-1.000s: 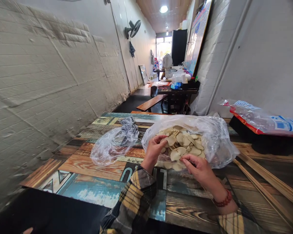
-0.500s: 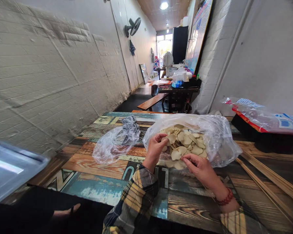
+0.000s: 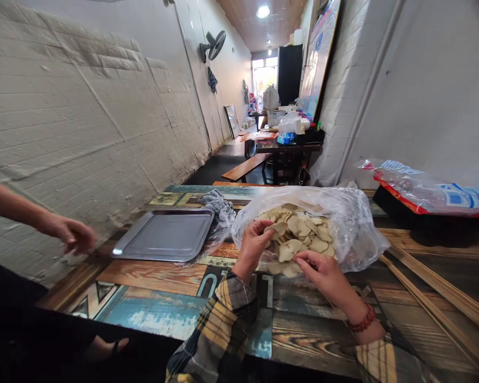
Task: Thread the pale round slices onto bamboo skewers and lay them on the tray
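Note:
A heap of pale, flat, thin slices (image 3: 303, 229) lies in the mouth of a clear plastic bag (image 3: 355, 229). At the near left of the heap, my left hand (image 3: 255, 239) pinches one slice between thumb and fingers. My right hand (image 3: 323, 274), wearing a red bead bracelet (image 3: 363, 319), is closed at the heap's near edge, its fingertips against a slice. A thin line like a bamboo skewer shows under that hand; its tip is hidden.
A grey metal tray (image 3: 163, 234) rests on the patchwork wooden table (image 3: 151, 308), left of the bag. Another person's hand (image 3: 74, 234) is beyond its left side. Behind lies a grey cloth (image 3: 217, 205). Bamboo skewers (image 3: 443, 287) and a plastic package (image 3: 435, 186) on a black container are at right.
The other person's tray has come down onto the table at left, over the loose plastic bag, and their hand is now off it. My hands have barely moved.

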`<state>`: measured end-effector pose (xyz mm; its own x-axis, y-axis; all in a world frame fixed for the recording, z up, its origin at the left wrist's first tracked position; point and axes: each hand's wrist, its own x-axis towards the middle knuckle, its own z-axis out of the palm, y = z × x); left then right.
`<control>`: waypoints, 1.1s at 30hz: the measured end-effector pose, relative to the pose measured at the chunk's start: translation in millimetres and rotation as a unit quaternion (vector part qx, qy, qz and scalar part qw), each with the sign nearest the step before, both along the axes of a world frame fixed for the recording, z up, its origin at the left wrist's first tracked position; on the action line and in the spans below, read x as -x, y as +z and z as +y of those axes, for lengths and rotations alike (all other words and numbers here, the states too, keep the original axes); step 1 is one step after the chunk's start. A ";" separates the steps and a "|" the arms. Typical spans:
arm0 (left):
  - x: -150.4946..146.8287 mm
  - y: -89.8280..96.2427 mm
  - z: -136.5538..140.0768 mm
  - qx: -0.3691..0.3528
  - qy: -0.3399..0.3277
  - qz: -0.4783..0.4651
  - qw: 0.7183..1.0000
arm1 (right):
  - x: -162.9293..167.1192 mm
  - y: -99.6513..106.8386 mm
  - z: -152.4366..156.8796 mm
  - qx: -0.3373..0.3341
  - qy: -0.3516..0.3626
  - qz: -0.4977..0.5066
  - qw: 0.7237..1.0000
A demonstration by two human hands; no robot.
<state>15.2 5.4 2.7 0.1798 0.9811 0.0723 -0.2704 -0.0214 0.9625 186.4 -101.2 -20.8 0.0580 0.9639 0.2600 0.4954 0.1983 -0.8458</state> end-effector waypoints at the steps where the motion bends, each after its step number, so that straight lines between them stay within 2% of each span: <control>1: 0.0 -0.7 0.3 -0.004 0.003 0.007 1.000 | -0.1 -0.4 0.1 0.000 0.000 0.000 1.000; 5: 0.2 -1.2 0.4 -0.008 0.009 0.022 1.000 | -0.3 -2.1 0.9 0.003 -0.002 -0.005 1.000; 15: -2.9 3.6 -6.8 -0.011 -0.034 0.027 0.999 | 3.1 -4.0 2.2 -0.014 -0.022 -0.018 0.999; 21: -3.5 -1.3 -5.2 0.037 -0.047 -0.014 0.998 | 3.8 -3.3 2.2 -0.024 -0.038 -0.017 0.999; 28: -1.2 -2.6 -2.8 0.100 -0.056 -0.072 0.991 | 2.3 -4.4 1.6 -0.032 -0.022 -0.014 0.999; 33: -1.8 -3.1 -2.6 0.114 -0.054 -0.083 0.989 | 1.5 -7.6 2.1 -0.045 -0.016 -0.021 0.999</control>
